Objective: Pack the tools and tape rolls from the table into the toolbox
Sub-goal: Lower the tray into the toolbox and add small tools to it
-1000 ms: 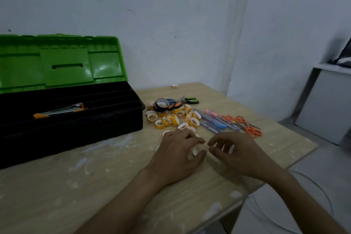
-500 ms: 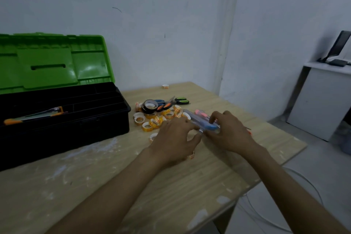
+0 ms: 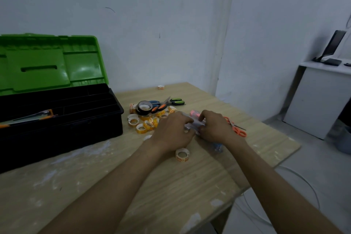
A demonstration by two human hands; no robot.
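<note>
The black toolbox with its green lid raised stands at the left; an orange-handled tool lies in its tray. Several small tape rolls and a black tape roll lie beside it, with green-handled scissors. My left hand and my right hand meet over a bundle of slim utility knives, both gripping it. Its pink end and blue end stick out. Orange scissors lie right of my right hand.
One tape roll lies near my left wrist, another far back by the wall. The wooden table ends in an edge at the right and front. A white desk with a monitor stands at the far right.
Both hands moved forward from the small rolls to the knives and closed around them, drawing them together. The view has swung to the right.
</note>
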